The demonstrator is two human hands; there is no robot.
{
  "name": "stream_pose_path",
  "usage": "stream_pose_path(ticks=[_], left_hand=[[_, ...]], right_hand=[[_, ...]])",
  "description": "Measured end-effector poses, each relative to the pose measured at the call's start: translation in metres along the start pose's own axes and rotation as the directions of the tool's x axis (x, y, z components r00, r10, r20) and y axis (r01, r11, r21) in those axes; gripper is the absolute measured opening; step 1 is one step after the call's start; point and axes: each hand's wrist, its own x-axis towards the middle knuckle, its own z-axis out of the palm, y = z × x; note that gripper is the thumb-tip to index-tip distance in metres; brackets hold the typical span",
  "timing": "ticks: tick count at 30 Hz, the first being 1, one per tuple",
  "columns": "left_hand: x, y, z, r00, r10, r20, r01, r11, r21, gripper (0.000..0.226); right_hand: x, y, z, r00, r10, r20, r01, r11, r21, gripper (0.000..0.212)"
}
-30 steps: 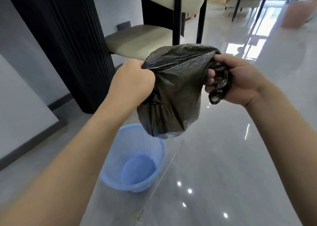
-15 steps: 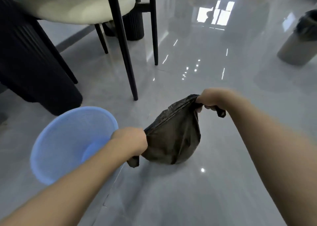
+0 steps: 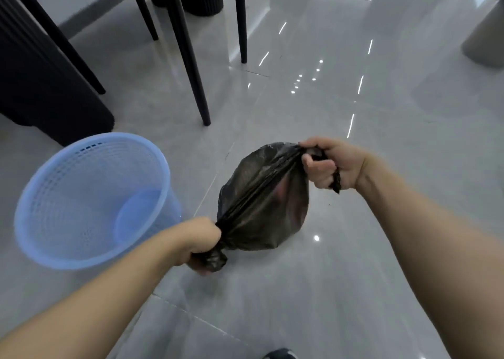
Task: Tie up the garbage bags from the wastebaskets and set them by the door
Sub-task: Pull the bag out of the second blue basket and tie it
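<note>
Bag is out of the blue basket at lower left; left hand and right hand each clench a gathered end, stretched taut mid-frame. No knot yet, door drop-off not done; gray bin at upper right probably next.

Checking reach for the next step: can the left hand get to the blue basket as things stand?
Probably yes, but not freely. The blue basket stands right beside the left hand with bare floor between, but that hand is clenched on one end of the black bag.
</note>
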Motion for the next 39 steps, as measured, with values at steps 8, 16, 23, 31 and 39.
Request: stream_pose_path(ticks=[8,16,23,31,39], left_hand=[[0.001,0.022,0.013,0.891,0.300,-0.339,-0.198,0.932,0.303,0.037],[-0.031,0.021,0.003,0.817,0.538,-0.207,-0.136,0.529,0.838,0.005],[-0.064,0.012,-0.044,0.816,0.549,-0.180,-0.080,0.416,0.906,0.025],[-0.073,-0.007,-0.076,0.710,0.689,-0.143,-0.215,0.406,0.888,0.023],[-0.061,-0.018,-0.096,0.640,0.742,-0.202,-0.220,0.428,0.877,0.021]], right_hand=[[0.046,-0.018,0.016,0.787,-0.485,-0.381,0.613,0.546,0.571,0.018],[0.071,-0.014,0.022,0.732,-0.440,-0.520,0.676,0.566,0.472,0.034],[0.087,-0.004,0.040,0.682,-0.393,-0.616,0.608,0.773,0.180,0.039],[0.101,0.025,0.080,0.721,-0.512,-0.467,0.324,0.845,-0.426,0.015],[0.113,0.045,0.097,0.880,-0.374,-0.294,0.227,0.873,-0.431,0.044]])
